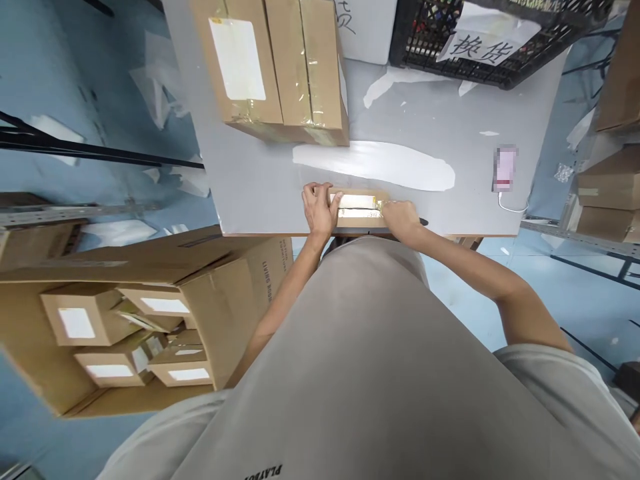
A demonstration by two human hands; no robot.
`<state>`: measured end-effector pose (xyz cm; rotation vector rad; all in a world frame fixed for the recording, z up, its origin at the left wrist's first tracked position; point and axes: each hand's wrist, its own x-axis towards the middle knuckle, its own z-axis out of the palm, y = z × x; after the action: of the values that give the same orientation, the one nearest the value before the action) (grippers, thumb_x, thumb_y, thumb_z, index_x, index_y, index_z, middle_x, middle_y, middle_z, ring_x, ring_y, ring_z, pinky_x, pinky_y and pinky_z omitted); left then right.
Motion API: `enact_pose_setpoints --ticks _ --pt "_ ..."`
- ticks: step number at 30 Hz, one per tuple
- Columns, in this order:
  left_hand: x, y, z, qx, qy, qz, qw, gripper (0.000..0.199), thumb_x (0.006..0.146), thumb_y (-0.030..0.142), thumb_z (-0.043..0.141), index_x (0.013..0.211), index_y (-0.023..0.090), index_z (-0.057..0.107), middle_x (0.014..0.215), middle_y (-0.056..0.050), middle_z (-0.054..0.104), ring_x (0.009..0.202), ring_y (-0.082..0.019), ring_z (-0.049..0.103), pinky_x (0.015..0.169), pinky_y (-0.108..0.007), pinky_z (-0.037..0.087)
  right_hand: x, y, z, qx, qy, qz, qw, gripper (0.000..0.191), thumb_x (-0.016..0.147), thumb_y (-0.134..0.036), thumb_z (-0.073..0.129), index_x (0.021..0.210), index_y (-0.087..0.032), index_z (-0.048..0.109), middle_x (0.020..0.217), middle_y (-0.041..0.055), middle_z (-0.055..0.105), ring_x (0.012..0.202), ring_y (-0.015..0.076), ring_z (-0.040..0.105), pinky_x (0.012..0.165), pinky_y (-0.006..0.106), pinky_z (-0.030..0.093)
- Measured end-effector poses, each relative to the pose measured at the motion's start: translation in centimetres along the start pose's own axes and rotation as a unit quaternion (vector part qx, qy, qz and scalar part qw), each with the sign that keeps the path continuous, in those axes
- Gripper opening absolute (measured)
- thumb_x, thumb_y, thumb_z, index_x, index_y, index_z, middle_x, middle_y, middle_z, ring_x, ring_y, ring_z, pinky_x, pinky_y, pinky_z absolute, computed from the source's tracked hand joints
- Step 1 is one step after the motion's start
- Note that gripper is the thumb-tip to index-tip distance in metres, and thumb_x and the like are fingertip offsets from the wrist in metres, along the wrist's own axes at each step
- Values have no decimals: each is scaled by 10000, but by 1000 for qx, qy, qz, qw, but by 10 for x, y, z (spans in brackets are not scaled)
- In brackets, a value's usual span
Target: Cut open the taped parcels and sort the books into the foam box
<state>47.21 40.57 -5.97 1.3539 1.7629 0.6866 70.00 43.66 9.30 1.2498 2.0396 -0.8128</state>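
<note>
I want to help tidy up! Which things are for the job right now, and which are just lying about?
For the job:
small box, between left grip and right grip
dark thing by the right grip, perhaps; too hidden to name

Probably just lying about:
white strip
pink device
black crate
taped boxes

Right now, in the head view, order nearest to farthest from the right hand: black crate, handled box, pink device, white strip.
1. Handled box: against the right hand, leftward.
2. White strip: just beyond the box.
3. Pink device: off rightward.
4. Black crate: far side, toward the right.
</note>
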Motion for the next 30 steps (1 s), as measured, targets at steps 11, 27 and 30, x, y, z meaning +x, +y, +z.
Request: enact_pose_setpoints --ticks 11,27,30 --pt "4 -11 3 68 36 38 996 602 1066 760 671 1381 250 725 1441 -204 554 1501 -421 543 1355 -594 388 -19 52 13 -13 -1 6 1000 451 1121 -21 438 1404 -90 783 1349 268 852 1262 334 846 999 386 607" --pt "6 -14 7 100 66 62 991 551 1072 724 661 1333 244 731 1394 -205 575 1435 -415 582 1312 -608 445 1 94 65 43 67 -40 996 467 1271 -438 396 1502 -197 722 1334 190 866 1179 330 817 845 360 478" --pt "6 -14 8 101 67 65 990 568 1075 741 644 1337 245 730 1383 -202 574 1433 -412 595 1314 -605 449 10 107 90 81 94 -46 991 449 1275 -466 407 1456 -228 741 1360 151 862 1159 304 803 810 333 446"
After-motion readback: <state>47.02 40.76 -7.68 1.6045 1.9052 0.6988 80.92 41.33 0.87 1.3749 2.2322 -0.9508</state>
